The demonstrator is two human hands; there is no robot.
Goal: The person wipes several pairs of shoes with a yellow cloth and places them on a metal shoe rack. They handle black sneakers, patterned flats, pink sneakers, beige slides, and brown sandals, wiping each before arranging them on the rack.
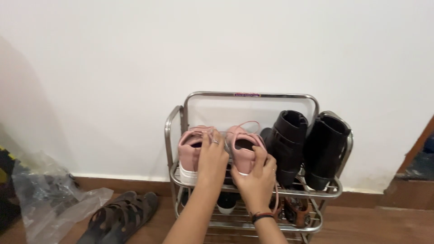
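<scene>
A person's two hands work at a pair of pink sneakers (217, 147) on the top shelf of a metal shoe rack (253, 96) standing against a white wall (113, 68), just right of the frame's centre. The left hand (212, 156) lies with fingers curled over the heel and collar of the left-hand sneaker, a ring showing on one finger, its grasp closed loosely on the shoe. The right hand (255, 178) — a dark band at its wrist — grips the back of the other sneaker, thumb and fingers closed around the heel. Beside the sneakers, to the right on the same shelf, stand two black boots (307, 144), tipped toe-down. Lower shelves hold more footwear, partly hidden behind the arms. At the lower left of the frame, dark sandals (120, 217) lie on the wooden floor (375, 226) next to a crumpled clear plastic bag (49, 199).
</scene>
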